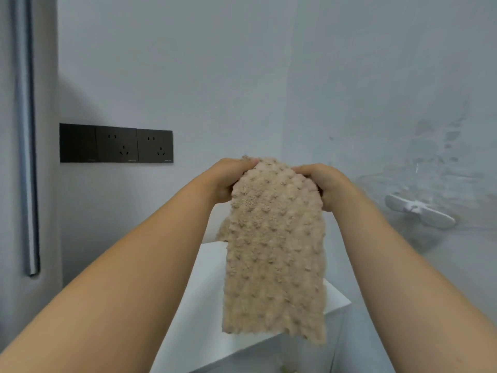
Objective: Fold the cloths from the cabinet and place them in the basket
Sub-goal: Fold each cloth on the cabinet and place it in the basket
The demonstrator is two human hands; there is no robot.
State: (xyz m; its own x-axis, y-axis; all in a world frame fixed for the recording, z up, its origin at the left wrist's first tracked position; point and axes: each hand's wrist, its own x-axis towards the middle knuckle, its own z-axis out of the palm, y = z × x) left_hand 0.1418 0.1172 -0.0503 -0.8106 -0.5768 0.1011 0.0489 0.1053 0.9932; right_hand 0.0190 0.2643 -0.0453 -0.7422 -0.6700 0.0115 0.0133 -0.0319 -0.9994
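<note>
A beige cloth [274, 251] with a bumpy, dotted pile hangs in the air in front of me, folded lengthwise into a narrow strip. My left hand [227, 180] grips its top left corner and my right hand [324, 184] grips its top right corner, both at chest height. The cloth's lower end dangles over a white cabinet top [204, 305]. No basket is in view.
A black panel of wall sockets [116, 143] is on the grey wall to the left. A metal vertical handle [27, 135] runs down the far left. A white wall-mounted holder [419, 211] sticks out on the right.
</note>
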